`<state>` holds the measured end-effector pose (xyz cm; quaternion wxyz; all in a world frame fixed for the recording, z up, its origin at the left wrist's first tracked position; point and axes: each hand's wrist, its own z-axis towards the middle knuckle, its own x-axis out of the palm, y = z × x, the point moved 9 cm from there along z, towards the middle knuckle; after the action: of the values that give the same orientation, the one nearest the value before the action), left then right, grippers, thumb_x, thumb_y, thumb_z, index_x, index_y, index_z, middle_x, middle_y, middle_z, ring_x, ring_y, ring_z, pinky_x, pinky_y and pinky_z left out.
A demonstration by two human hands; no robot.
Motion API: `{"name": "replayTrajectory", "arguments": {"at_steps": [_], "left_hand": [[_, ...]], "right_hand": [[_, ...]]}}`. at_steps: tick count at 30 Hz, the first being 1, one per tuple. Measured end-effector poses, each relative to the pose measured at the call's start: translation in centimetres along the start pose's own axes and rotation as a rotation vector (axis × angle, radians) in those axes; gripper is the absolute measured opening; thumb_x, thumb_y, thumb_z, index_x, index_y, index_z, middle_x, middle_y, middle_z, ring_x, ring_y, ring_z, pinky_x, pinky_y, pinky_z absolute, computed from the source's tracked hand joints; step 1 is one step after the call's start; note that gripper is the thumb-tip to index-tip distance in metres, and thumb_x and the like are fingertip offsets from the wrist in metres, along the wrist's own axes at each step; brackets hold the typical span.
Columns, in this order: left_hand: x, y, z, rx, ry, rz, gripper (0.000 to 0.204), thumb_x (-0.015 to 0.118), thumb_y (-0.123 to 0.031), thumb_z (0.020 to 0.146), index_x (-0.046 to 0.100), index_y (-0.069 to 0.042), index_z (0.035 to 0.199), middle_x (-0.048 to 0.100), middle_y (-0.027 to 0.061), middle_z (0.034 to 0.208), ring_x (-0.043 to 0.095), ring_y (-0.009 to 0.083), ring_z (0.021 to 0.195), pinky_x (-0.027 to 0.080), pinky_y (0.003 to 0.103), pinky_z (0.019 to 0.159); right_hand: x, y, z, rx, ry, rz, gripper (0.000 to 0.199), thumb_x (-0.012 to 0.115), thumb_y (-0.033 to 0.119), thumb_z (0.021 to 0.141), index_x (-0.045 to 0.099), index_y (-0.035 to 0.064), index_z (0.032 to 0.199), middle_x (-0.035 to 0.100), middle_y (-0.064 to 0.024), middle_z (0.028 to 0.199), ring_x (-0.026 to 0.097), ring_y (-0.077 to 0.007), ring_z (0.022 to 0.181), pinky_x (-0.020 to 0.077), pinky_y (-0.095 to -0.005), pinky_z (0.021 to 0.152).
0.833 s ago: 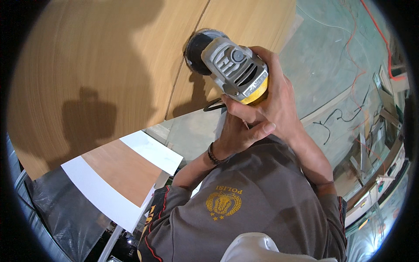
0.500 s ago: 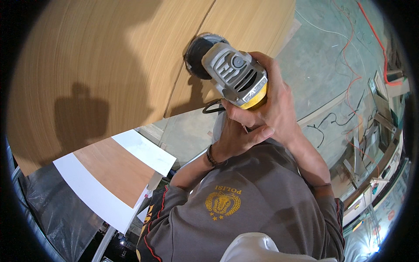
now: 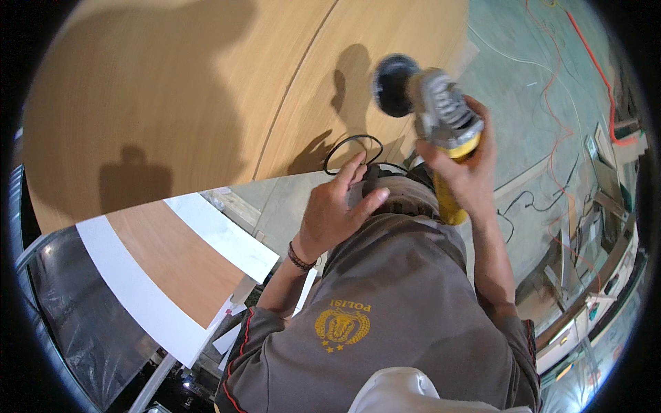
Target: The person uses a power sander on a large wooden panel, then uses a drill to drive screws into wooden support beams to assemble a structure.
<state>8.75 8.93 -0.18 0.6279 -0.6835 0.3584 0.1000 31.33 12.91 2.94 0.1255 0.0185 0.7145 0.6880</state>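
Note:
A yellow and grey angle grinder is in my right hand, whose fingers wrap round its body. The dark round disc at its head is tilted and looks raised off the wood panel, with some blur. My left hand holds nothing; its fingers are apart near the panel's front edge. Just beyond its fingertips, a black cable loops over the edge. A dark seam runs across the wood-grain panel, left of the grinder.
A curved white and brown board lies below the panel at left, next to dark plastic sheeting. On the concrete floor at right run an orange cord and a red hose. Wood offcuts are piled at far right.
The grinder has moved right, away from the seam, in my right hand. My left hand has come away from beside the right one, moving left with its fingers spread.

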Motion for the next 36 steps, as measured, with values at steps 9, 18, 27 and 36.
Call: {"name": "replayTrajectory", "arguments": {"at_steps": [9,18,27,36], "left_hand": [[-4.5,-1.2,1.6,-0.058,-0.581,0.397,0.086,0.079,-0.030,0.086,0.035,0.000,0.154,0.065,0.0057,0.083,0.065,0.0201,0.064,0.053,0.034,0.058],[-2.6,0.8,2.3,-0.185,-0.588,0.479,0.092,0.076,-0.033,0.088,0.025,-0.003,0.158,0.063,0.0052,0.082,0.065,0.0232,0.072,0.055,0.039,0.068],[-3.1,-0.7,2.9,-0.244,-0.610,0.560,0.081,0.074,-0.031,0.089,0.030,-0.007,0.154,0.062,0.0057,0.069,0.066,0.0266,0.067,0.053,0.042,0.067],[-3.2,-0.7,3.0,-0.271,-0.635,0.558,0.081,0.074,-0.027,0.090,0.030,-0.006,0.154,0.063,0.0077,0.073,0.065,0.0246,0.065,0.052,0.042,0.066]], "right_hand": [[-15.0,-10.6,-5.0,0.337,-0.300,-0.030,0.060,0.079,0.023,0.084,0.050,0.0029,0.132,0.064,-0.0077,0.106,0.063,-0.0151,0.091,0.0522,-0.0310,0.079],[-21.1,-17.3,-11.9,0.491,-0.502,0.129,0.044,0.079,0.029,0.085,0.055,0.0032,0.111,0.062,-0.0085,0.080,0.063,-0.0199,0.058,0.0532,-0.0342,0.050],[-22.3,-18.1,-12.8,0.580,-0.449,0.219,0.052,0.079,0.035,0.085,0.048,0.0076,0.118,0.060,-0.0082,0.080,0.063,-0.0198,0.060,0.0537,-0.0345,0.052],[-23.1,-19.0,-12.3,0.566,-0.394,0.232,0.052,0.077,0.036,0.086,0.047,0.0087,0.118,0.061,-0.0082,0.085,0.063,-0.0200,0.062,0.0535,-0.0344,0.052]]}}
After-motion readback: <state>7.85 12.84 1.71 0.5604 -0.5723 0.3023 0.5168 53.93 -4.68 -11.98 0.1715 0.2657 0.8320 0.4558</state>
